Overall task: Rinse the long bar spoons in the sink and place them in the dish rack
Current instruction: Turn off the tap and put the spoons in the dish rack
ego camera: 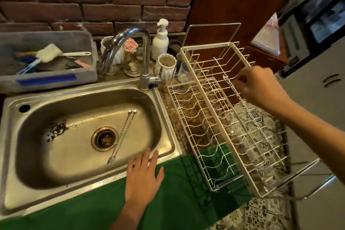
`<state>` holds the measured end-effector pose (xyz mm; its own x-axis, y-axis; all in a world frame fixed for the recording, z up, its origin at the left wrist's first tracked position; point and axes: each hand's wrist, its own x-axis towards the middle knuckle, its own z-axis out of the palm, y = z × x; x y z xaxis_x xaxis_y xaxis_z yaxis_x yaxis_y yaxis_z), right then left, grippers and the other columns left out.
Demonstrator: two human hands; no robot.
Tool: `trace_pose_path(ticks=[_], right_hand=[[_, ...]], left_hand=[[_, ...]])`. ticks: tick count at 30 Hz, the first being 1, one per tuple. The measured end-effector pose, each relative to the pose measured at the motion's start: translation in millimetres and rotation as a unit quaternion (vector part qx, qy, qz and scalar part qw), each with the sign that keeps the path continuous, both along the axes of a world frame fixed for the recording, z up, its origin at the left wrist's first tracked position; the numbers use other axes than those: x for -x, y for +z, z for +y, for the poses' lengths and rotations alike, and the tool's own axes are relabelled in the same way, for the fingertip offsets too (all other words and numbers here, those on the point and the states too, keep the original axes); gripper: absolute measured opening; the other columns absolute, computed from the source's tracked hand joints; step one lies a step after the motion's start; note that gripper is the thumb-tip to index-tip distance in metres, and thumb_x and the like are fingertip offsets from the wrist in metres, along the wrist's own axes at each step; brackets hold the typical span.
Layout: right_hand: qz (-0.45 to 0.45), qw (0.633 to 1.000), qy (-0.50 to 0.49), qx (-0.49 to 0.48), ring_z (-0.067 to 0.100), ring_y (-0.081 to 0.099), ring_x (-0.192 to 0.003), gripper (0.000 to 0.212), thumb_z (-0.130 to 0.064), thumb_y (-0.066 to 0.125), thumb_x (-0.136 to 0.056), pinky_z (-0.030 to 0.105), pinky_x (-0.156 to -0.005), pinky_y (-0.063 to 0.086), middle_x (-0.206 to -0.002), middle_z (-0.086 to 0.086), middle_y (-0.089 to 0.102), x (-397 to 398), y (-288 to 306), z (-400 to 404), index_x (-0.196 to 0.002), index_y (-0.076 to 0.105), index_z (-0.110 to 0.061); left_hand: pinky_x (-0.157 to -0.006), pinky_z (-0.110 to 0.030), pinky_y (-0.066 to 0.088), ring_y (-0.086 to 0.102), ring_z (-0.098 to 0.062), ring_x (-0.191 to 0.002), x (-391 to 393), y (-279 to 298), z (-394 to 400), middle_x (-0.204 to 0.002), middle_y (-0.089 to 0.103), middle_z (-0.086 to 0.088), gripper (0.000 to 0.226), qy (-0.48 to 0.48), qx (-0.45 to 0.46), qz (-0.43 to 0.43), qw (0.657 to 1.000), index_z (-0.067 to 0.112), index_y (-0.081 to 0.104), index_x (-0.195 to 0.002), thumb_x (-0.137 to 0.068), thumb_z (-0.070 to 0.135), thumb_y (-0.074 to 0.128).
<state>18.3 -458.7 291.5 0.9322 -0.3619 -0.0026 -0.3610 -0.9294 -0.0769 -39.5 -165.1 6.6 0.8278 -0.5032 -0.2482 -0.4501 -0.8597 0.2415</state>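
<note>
Two long twisted bar spoons [122, 135] lie side by side in the steel sink [78, 90], just right of the drain, fork ends toward me. My left hand [142, 177] rests flat on the sink's front rim with fingers apart, holding nothing and just short of those fork ends. To the right stands a white wire dish rack [214, 107]. A third bar spoon [248, 112] slants across its right section, bowl end up at the back. My right hand [261, 86] pinches this spoon's shaft just below the bowl.
A chrome faucet [144, 46] arches over the sink's back edge; no water is running. Behind it are a white soap pump bottle [160, 43], white cups [166, 66] and a glass. A grey plastic tub [46, 78] of brushes sits back left. A green cloth [93, 209] covers the front counter.
</note>
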Motion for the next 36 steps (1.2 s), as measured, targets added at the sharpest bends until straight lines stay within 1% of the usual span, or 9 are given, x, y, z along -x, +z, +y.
trace_pose_path(ticks=[4, 7, 12, 21, 23, 26, 29, 33, 36], right_hand=[[-0.082, 0.982, 0.128, -0.11, 0.009, 0.059, -0.067, 0.01, -0.02, 0.059, -0.097, 0.018, -0.058, 0.047, -0.083, -0.001, 0.06, -42, 30, 74, -0.095, 0.066, -0.014], [0.01, 0.965, 0.245, -0.089, 0.023, 0.06, -0.082, 0.014, -0.022, 0.059, -0.095, 0.036, -0.069, 0.052, -0.085, 0.006, 0.063, -87, 3, 121, -0.092, 0.066, -0.011], [0.19, 0.935, 0.295, -0.062, 0.027, 0.059, -0.075, 0.015, -0.009, 0.055, -0.091, 0.035, -0.065, 0.049, -0.076, 0.008, 0.058, -153, -99, 166, -0.078, 0.057, -0.014], [0.315, 0.892, 0.008, -0.324, 0.024, 0.062, -0.059, 0.027, 0.0, 0.056, -0.091, 0.023, -0.043, 0.052, -0.101, 0.025, 0.072, -169, -309, 184, -0.116, 0.062, 0.01], [0.316, 0.863, -0.063, -0.388, 0.023, 0.06, -0.07, 0.031, -0.001, 0.052, -0.094, 0.024, -0.052, 0.053, -0.117, 0.026, 0.068, -162, -336, 192, -0.123, 0.058, 0.007], [0.279, 0.843, -0.153, -0.435, 0.016, 0.057, -0.066, 0.021, -0.002, 0.064, -0.09, 0.011, -0.038, 0.045, -0.103, 0.016, 0.065, -153, -359, 209, -0.11, 0.06, -0.004], [0.235, 0.839, -0.214, -0.442, 0.024, 0.062, -0.082, 0.026, -0.003, 0.073, -0.082, 0.028, -0.064, 0.059, -0.103, 0.009, 0.064, -148, -378, 225, -0.094, 0.053, -0.013], [0.195, 0.855, -0.235, -0.419, 0.02, 0.058, -0.071, 0.023, -0.005, 0.071, -0.085, 0.03, -0.06, 0.053, -0.095, 0.005, 0.062, -147, -381, 232, -0.102, 0.057, -0.012], [0.181, 0.851, -0.251, -0.425, 0.024, 0.063, -0.081, 0.027, -0.003, 0.072, -0.083, 0.037, -0.076, 0.06, -0.096, 0.007, 0.063, -147, -379, 233, -0.107, 0.061, -0.009]], left_hand=[[-0.113, -0.053, 0.033, 0.042, -0.029, -0.14, 1, 5, 1, -0.152, 0.046, -0.008, 0.062, 0.003, 0.014, 0.002, 1.0, 0.025, 0.038, -0.149, -0.098, 0.059, 0.028], [-0.115, -0.052, 0.03, 0.038, -0.027, -0.141, -2, 7, 0, -0.151, 0.046, -0.006, 0.06, 0.011, 0.017, 0.012, 1.0, 0.026, 0.038, -0.148, -0.098, 0.058, 0.026], [-0.12, -0.052, 0.024, 0.033, -0.028, -0.145, -3, 6, 1, -0.154, 0.043, -0.007, 0.058, 0.004, 0.011, 0.022, 1.0, 0.024, 0.047, -0.142, -0.098, 0.057, 0.027], [-0.114, -0.054, 0.034, 0.039, -0.031, -0.143, -6, -5, -3, -0.15, 0.05, -0.009, 0.054, 0.02, 0.03, 0.043, 0.998, 0.025, 0.05, -0.138, -0.097, 0.058, 0.035], [-0.112, -0.053, 0.038, 0.043, -0.03, -0.141, -5, -9, -4, -0.146, 0.054, -0.009, 0.053, 0.026, 0.043, 0.051, 0.997, 0.025, 0.054, -0.135, -0.095, 0.057, 0.041], [-0.111, -0.05, 0.039, 0.051, -0.029, -0.134, -6, -7, -5, -0.137, 0.062, -0.008, 0.052, 0.029, 0.038, 0.048, 0.998, 0.024, 0.064, -0.124, -0.09, 0.06, 0.048], [-0.112, -0.046, 0.027, 0.054, -0.028, -0.132, -4, -8, -5, -0.133, 0.065, -0.005, 0.051, 0.03, 0.029, 0.044, 0.998, 0.023, 0.07, -0.117, -0.086, 0.059, 0.051], [-0.113, -0.045, 0.025, 0.05, -0.028, -0.135, -5, -6, -6, -0.132, 0.064, -0.005, 0.053, 0.024, 0.018, 0.064, 0.998, 0.025, 0.068, -0.123, -0.088, 0.059, 0.049], [-0.114, -0.046, 0.036, 0.05, -0.028, -0.135, -5, -6, -6, -0.134, 0.063, -0.004, 0.053, 0.024, 0.021, 0.068, 0.997, 0.026, 0.066, -0.126, -0.088, 0.059, 0.049]])
